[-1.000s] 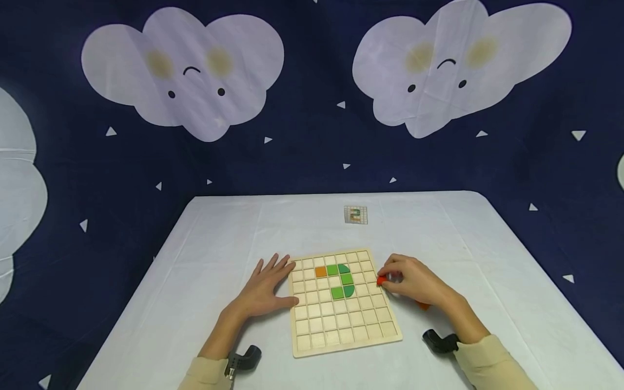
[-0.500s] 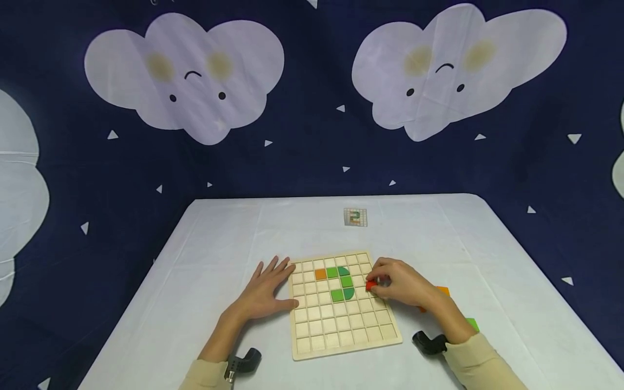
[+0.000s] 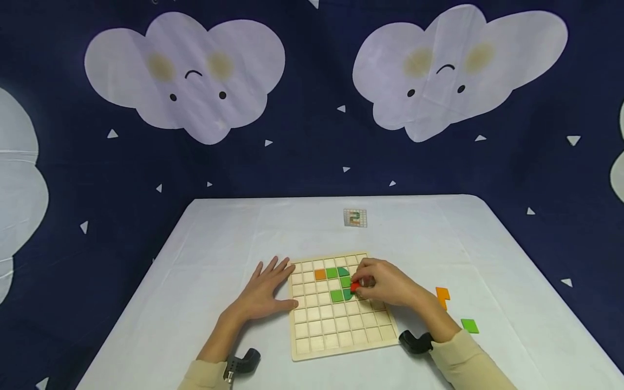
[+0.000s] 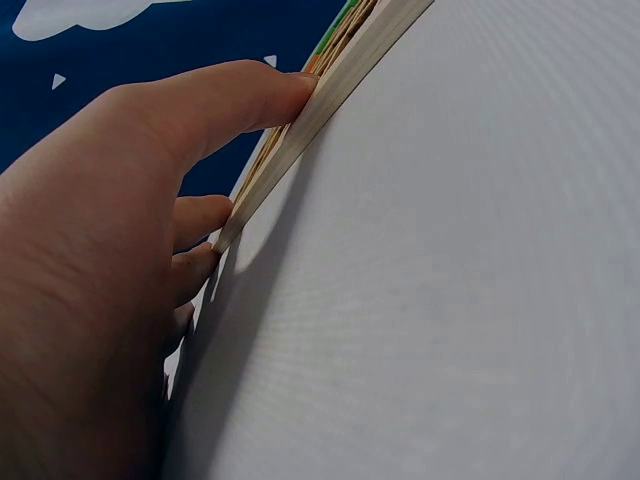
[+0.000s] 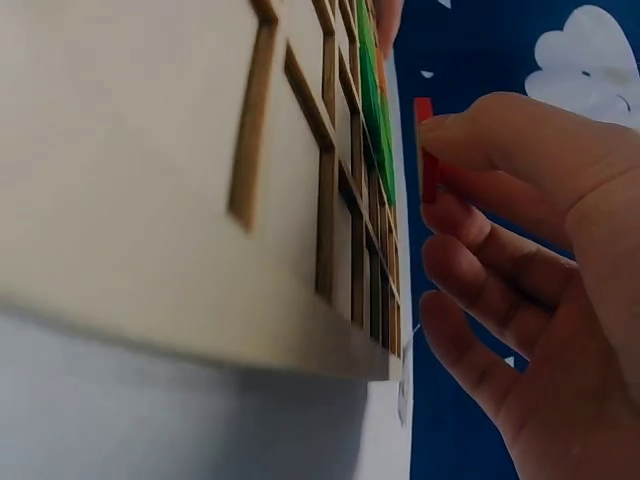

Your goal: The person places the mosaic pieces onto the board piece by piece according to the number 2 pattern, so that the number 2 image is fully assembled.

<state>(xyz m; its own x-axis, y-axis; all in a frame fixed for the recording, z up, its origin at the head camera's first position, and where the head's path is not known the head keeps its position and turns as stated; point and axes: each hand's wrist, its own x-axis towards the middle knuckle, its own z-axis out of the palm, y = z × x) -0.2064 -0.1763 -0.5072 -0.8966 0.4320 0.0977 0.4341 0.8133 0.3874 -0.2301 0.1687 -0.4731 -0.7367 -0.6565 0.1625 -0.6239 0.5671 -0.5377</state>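
Note:
A wooden grid board [image 3: 324, 327] lies on the white table, with green tiles [image 3: 337, 296] and one orange tile [image 3: 319, 274] set in its squares. My left hand [image 3: 263, 294] rests at the board's left edge, fingers spread; in the left wrist view the thumb [image 4: 270, 95] touches the rim. Between thumb and fingers my right hand [image 3: 387, 281] pinches a red tile [image 3: 355, 287] over the board, beside the green tiles. The right wrist view shows this red tile [image 5: 426, 150] on edge, held apart from the board surface.
To the right on the table lie orange pieces [image 3: 442, 296] and a green square tile [image 3: 470, 325]. A small card with a coloured grid pattern [image 3: 355, 218] lies beyond the board. A dark cloth with clouds [image 3: 312, 162] hangs behind the table.
My right hand has carried the red tile leftward, from the board's right edge to beside the green tiles. The loose orange and green pieces have come into view. My left hand stays put.

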